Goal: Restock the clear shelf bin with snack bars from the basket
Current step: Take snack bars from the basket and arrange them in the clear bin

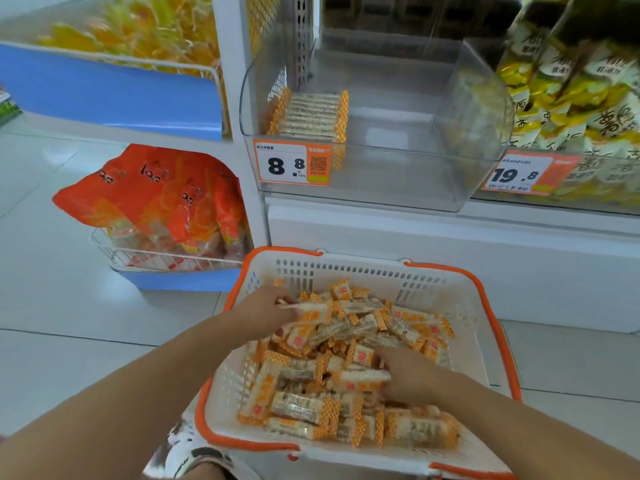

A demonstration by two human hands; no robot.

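While both hands are down in the basket [450, 296], the step in hand looks like gathering snack bars [346, 341] for the clear shelf bin [398, 188]. To do it well, I would collect bars that lie the same way and square them into a flat handful, since the few bars already in the bin [310, 114] stand as a neat row against its left wall, with the rest of the bin bare.

From the head view, the left hand [266, 311] reaches in over the basket's left rim, its forearm running up from the lower left; its fingers curl round the end of one bar [304, 308] near the top of the heap. The right hand [410, 375] comes in from the lower right, palm down on the pile, fingers bent and closing on a bar [360, 377] lying crosswise. The basket sits just below and in front of the bin, so the lift should be short.
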